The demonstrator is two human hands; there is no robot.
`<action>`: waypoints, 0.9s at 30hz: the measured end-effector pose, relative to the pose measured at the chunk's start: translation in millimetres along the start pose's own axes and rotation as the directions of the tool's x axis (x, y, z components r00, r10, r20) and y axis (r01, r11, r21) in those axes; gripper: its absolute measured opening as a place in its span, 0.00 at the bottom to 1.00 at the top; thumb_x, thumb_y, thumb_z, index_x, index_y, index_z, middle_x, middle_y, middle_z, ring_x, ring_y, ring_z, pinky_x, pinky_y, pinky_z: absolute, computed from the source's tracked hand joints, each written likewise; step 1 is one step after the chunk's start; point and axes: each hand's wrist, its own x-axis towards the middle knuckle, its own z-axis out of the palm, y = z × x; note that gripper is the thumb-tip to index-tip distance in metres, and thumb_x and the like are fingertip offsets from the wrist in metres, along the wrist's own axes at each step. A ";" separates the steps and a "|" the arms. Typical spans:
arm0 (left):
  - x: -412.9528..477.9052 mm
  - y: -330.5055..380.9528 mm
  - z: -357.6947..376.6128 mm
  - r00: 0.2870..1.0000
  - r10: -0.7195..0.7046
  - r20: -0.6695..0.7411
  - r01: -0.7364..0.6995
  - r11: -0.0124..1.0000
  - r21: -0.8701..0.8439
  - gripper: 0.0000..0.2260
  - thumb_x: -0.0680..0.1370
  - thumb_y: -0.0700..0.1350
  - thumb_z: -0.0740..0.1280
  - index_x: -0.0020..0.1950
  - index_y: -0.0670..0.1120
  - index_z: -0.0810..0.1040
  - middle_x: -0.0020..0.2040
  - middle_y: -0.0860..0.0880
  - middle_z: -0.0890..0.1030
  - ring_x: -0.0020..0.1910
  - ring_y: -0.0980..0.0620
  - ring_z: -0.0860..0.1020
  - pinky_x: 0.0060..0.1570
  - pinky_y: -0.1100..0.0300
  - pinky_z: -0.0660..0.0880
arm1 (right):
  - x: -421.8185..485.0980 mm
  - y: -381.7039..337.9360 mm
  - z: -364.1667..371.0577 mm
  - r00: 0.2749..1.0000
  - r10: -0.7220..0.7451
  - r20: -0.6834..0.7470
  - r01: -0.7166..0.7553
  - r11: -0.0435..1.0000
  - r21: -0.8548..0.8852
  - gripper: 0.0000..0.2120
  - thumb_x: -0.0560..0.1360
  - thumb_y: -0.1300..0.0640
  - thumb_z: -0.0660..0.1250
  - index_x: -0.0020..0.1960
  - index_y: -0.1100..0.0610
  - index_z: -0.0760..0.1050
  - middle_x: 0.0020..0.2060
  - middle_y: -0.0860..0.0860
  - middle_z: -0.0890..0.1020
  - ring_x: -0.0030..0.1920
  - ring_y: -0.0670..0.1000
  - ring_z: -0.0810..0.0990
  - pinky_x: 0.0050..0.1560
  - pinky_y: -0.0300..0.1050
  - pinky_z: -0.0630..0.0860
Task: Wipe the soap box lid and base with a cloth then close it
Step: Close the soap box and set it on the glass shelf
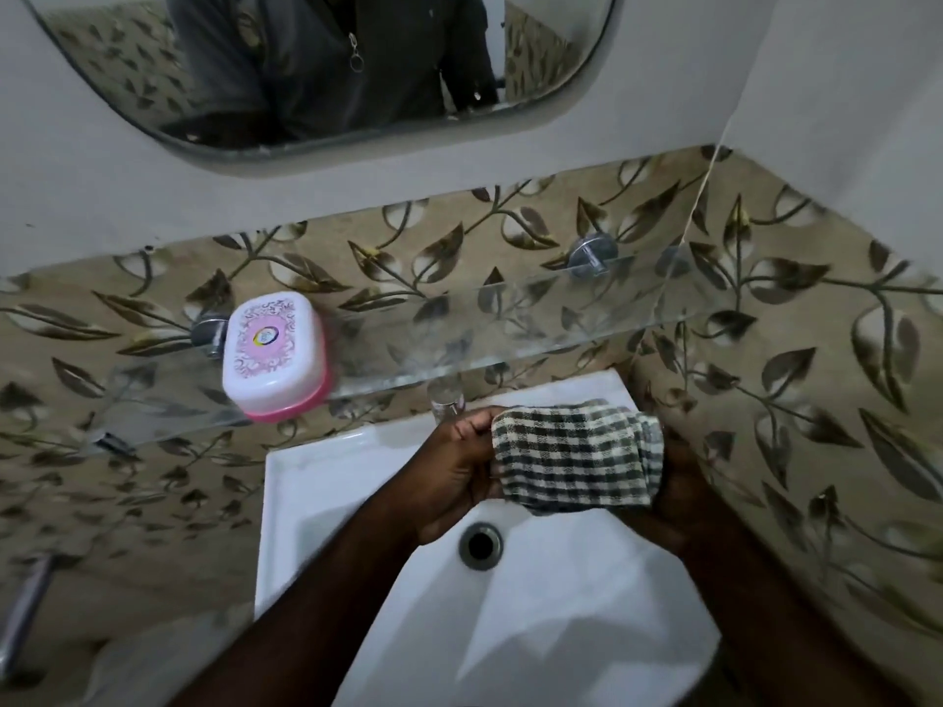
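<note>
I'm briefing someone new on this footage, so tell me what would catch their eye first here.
First, the checked cloth held in both hands above the white sink, the left hand gripping its left edge and the right hand under its right end. Next, the closed pink and white soap box on the glass shelf up to the left.

1. The single head view looks steeply down from above the white sink [326, 482], close to it.
2. It faces the leaf-patterned wall tiles [796, 400] behind the sink; the mirror [326, 68] fills the top edge.
</note>
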 end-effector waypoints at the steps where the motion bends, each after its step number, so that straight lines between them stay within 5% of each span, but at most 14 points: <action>1: 3.3 -5.8 0.5 0.999 -0.034 -0.017 0.034 0.999 0.012 0.16 0.74 0.41 0.67 0.58 0.33 0.75 0.47 0.37 0.77 0.44 0.44 0.76 0.46 0.50 0.79 | 0.4 7.5 -14.8 1.000 0.014 -0.014 -0.012 0.995 0.098 0.23 0.81 0.55 0.55 0.73 0.64 0.66 0.69 0.64 0.71 0.70 0.64 0.69 0.71 0.63 0.64; 3: 9.8 -17.1 2.1 0.993 -0.113 -0.037 0.113 0.994 0.003 0.14 0.77 0.43 0.65 0.58 0.36 0.78 0.47 0.38 0.82 0.44 0.42 0.80 0.51 0.46 0.79 | 1.8 16.2 -28.8 0.995 0.086 -0.048 -0.073 0.970 0.231 0.26 0.79 0.51 0.56 0.72 0.66 0.67 0.69 0.65 0.70 0.70 0.65 0.68 0.71 0.64 0.63; 6: 16.9 -30.4 1.5 0.970 -0.237 -0.053 0.225 0.959 -0.171 0.18 0.80 0.46 0.55 0.50 0.42 0.83 0.42 0.42 0.85 0.40 0.46 0.83 0.47 0.50 0.80 | -4.0 18.8 -31.4 0.975 0.088 -0.202 -0.064 0.990 0.124 0.34 0.66 0.41 0.71 0.64 0.63 0.77 0.64 0.64 0.77 0.64 0.65 0.76 0.63 0.64 0.73; 8: 25.2 -39.1 3.0 0.960 -0.268 -0.077 0.250 0.949 -0.191 0.14 0.80 0.48 0.57 0.56 0.44 0.79 0.44 0.43 0.84 0.40 0.47 0.82 0.43 0.53 0.80 | -6.6 19.9 -39.7 0.956 0.143 -0.258 -0.144 0.989 0.013 0.37 0.61 0.38 0.76 0.63 0.60 0.79 0.61 0.63 0.79 0.61 0.64 0.79 0.58 0.63 0.77; 9: 30.6 -46.3 2.8 0.958 -0.258 -0.127 0.243 0.963 -0.118 0.10 0.80 0.46 0.61 0.59 0.48 0.77 0.46 0.44 0.84 0.41 0.48 0.82 0.42 0.53 0.79 | -7.1 21.3 -45.7 0.944 0.154 -0.293 -0.183 0.980 -0.076 0.33 0.62 0.41 0.78 0.61 0.59 0.80 0.60 0.63 0.81 0.58 0.63 0.81 0.52 0.60 0.79; 12: 44.2 -63.9 3.3 0.960 -0.145 -0.241 0.177 0.977 0.118 0.21 0.76 0.33 0.67 0.64 0.54 0.73 0.39 0.48 0.83 0.34 0.54 0.80 0.33 0.58 0.78 | -5.3 27.5 -65.8 0.858 0.012 -0.513 -0.231 0.901 -0.366 0.15 0.73 0.63 0.71 0.59 0.59 0.77 0.54 0.62 0.83 0.45 0.58 0.85 0.43 0.53 0.79; 14: 52.8 -71.2 7.7 0.962 -0.104 -0.253 0.154 0.970 0.189 0.19 0.76 0.29 0.65 0.60 0.49 0.78 0.40 0.49 0.83 0.34 0.55 0.80 0.33 0.61 0.78 | 2.4 28.2 -78.7 0.770 -0.098 -0.631 -0.240 0.872 -0.427 0.16 0.75 0.70 0.67 0.60 0.58 0.75 0.51 0.58 0.83 0.42 0.55 0.85 0.37 0.47 0.80; 16: 63.4 -72.8 14.5 0.960 -0.049 -0.274 0.122 0.959 0.255 0.14 0.77 0.29 0.64 0.52 0.46 0.81 0.43 0.51 0.83 0.36 0.55 0.80 0.34 0.63 0.79 | 17.7 25.3 -88.5 0.733 -0.202 -0.649 -0.203 0.846 -0.492 0.23 0.74 0.72 0.67 0.64 0.54 0.72 0.58 0.57 0.80 0.50 0.56 0.82 0.39 0.46 0.79; 19: 89.3 -63.8 23.6 0.950 0.032 -0.310 0.065 0.952 0.298 0.13 0.77 0.29 0.64 0.54 0.44 0.80 0.49 0.48 0.81 0.37 0.59 0.81 0.38 0.62 0.80 | 47.1 8.1 -102.7 0.736 -0.372 -0.566 -0.114 0.755 -0.645 0.27 0.73 0.73 0.68 0.69 0.56 0.70 0.65 0.57 0.76 0.61 0.58 0.78 0.52 0.52 0.80; 22: 108.1 -47.7 25.2 0.973 -0.002 -0.231 0.090 0.923 0.375 0.19 0.76 0.32 0.66 0.65 0.46 0.75 0.57 0.48 0.78 0.47 0.52 0.80 0.51 0.53 0.79 | 70.6 -18.8 -105.1 0.714 -0.524 -0.464 -0.126 0.555 -0.822 0.26 0.73 0.69 0.71 0.69 0.61 0.69 0.63 0.61 0.78 0.62 0.59 0.78 0.60 0.54 0.77; 25: 112.9 -47.3 17.3 0.966 -0.110 -0.234 0.230 0.775 0.588 0.30 0.76 0.40 0.70 0.75 0.50 0.63 0.68 0.45 0.71 0.60 0.46 0.76 0.59 0.49 0.74 | 80.3 -20.1 -114.5 0.701 -0.636 -0.323 -0.343 0.096 -0.934 0.26 0.74 0.60 0.69 0.70 0.65 0.69 0.64 0.63 0.76 0.64 0.63 0.75 0.65 0.57 0.72; 27: 111.3 -54.7 11.6 0.951 -0.126 -0.283 0.286 0.708 0.645 0.33 0.76 0.44 0.70 0.77 0.52 0.58 0.74 0.45 0.67 0.62 0.47 0.75 0.56 0.54 0.74 | 83.5 -0.5 -115.2 0.775 -0.593 -0.219 -0.322 -0.072 -0.944 0.27 0.74 0.51 0.63 0.69 0.63 0.70 0.63 0.63 0.76 0.63 0.64 0.75 0.63 0.60 0.72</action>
